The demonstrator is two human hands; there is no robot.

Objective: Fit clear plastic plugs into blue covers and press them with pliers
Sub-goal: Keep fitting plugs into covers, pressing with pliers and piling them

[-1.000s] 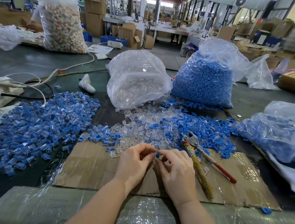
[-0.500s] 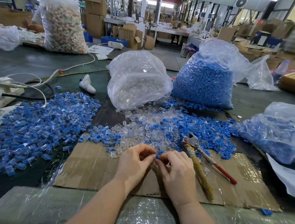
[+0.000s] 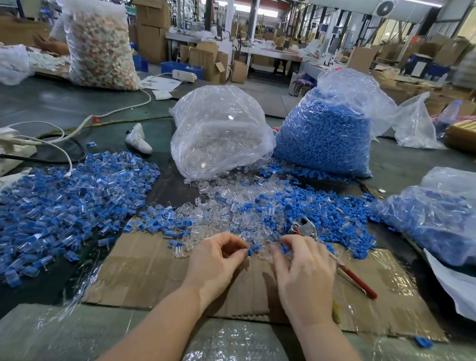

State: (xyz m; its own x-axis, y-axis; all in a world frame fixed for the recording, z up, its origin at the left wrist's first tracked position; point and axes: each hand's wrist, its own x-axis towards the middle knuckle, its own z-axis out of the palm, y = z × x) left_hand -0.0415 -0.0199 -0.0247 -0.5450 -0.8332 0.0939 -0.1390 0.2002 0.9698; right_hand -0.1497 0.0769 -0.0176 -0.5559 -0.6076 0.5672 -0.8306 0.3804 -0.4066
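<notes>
Over creased cardboard [image 3: 161, 272], left hand [image 3: 215, 262] pinches small blue cover [image 3: 251, 252].

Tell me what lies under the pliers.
The pliers rest with the head on loose blue covers and clear plugs, the red handle on the cardboard sheet. The right hand hides their middle.

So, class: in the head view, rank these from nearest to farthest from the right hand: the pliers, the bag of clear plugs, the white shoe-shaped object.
From the right hand:
1. Pliers, just beyond and right of it.
2. Bag of clear plugs, behind, centre.
3. White shoe-shaped object, far left of the bag.
</notes>
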